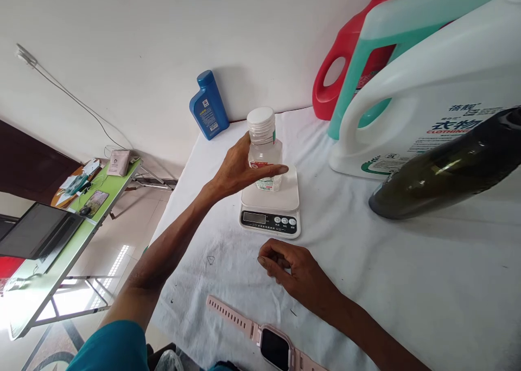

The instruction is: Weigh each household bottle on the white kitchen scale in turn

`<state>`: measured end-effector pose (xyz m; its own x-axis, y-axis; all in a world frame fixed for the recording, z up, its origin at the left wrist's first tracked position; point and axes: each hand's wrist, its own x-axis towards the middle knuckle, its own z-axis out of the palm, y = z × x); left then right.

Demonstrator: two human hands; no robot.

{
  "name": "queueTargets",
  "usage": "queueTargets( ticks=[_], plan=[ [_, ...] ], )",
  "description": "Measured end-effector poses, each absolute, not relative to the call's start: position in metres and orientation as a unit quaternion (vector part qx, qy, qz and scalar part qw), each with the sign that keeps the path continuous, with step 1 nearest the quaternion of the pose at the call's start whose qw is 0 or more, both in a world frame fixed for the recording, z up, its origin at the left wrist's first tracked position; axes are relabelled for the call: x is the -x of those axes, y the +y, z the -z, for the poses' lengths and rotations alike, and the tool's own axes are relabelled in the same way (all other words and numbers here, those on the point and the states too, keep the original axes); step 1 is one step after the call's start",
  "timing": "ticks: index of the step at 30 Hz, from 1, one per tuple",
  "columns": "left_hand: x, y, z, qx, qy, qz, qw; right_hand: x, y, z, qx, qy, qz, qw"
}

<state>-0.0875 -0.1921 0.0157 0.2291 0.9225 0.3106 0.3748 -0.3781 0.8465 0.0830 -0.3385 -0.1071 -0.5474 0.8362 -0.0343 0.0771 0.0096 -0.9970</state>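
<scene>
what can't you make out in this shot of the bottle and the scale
- Scale display, head view: too small and dim to read.
- Clear bottle label: largely covered by the left hand; print too small.
- Whether the bottle rests on the scale platform: its base is hard to see.
- Dark green bottle: cut off by the right edge.
- Right hand fingers: curled under, so hidden.

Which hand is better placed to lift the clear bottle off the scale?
Left. The left hand already grips the clear bottle on the scale; the right hand rests curled on the table, apart from it.
</scene>
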Motion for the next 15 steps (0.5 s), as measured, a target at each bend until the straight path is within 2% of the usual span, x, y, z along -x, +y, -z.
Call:
queueTargets(
  ticks=[3, 5, 9, 12, 15],
  plan=[
    [0.098, -0.198, -0.015, -0.721, 0.435, -0.425, 0.333, -0.083, -0.338, 0.106, 0.358, -0.642, -0.602, 0.312],
    [0.109, -0.197, -0.004, -0.687, 0.431, -0.469, 0.350, -0.084, -0.338, 0.106, 0.357, -0.645, -0.599, 0.312],
    [0.131, -0.186, 0.047, -0.525, 0.511, -0.578, 0.360, -0.084, -0.338, 0.107, 0.358, -0.651, -0.593, 0.310],
    [0.140, -0.179, 0.085, -0.471, 0.544, -0.582, 0.379, -0.084, -0.338, 0.109, 0.360, -0.651, -0.591, 0.312],
    [0.143, -0.178, 0.104, -0.470, 0.534, -0.583, 0.392, -0.084, -0.338, 0.112, 0.360, -0.654, -0.588, 0.311]
  ],
)
